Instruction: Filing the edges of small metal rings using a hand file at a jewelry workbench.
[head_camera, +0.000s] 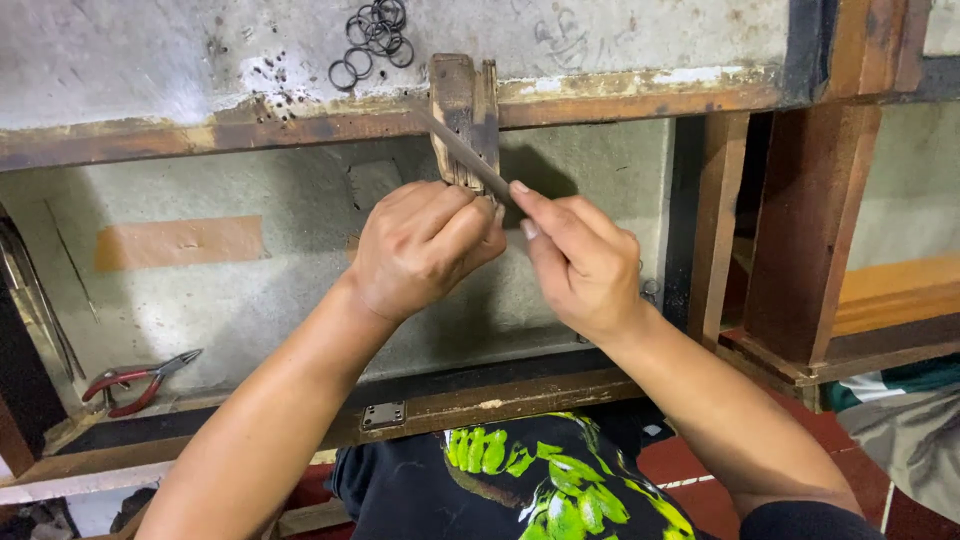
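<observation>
- Dark garment with bright green leaf print (530, 480), bottom centre of frame, on the person's lap.
- Drawer tray front rail (500, 400), worn brown wood with a small metal hinge plate (383, 415), lower centre.
- Red-handled pliers (135, 382), lower left, lying on the grey tray floor, well apart from both hands.
- Left hand (420, 250), centre of frame, fingers curled together into a loose fist at the foot of the wooden peg; what it pinches cannot be told.
- Right hand (575, 262), just right of centre, thumb and forefinger pinched on the lower end of a thin flat file.
- File (462, 150), slim grey metal, slanting up-left across the peg.
- Wooden bench peg (463, 115), upper centre, scuffed, darkened, notched, jutting from the bench edge.
- Bench (150, 60), top of frame, pitted grey surface with rusty brown rim.
- Loose dark wire rings (370, 40), clustered on the bench, upper centre.
- Wooden post (810, 230), right, reddish brown.
</observation>
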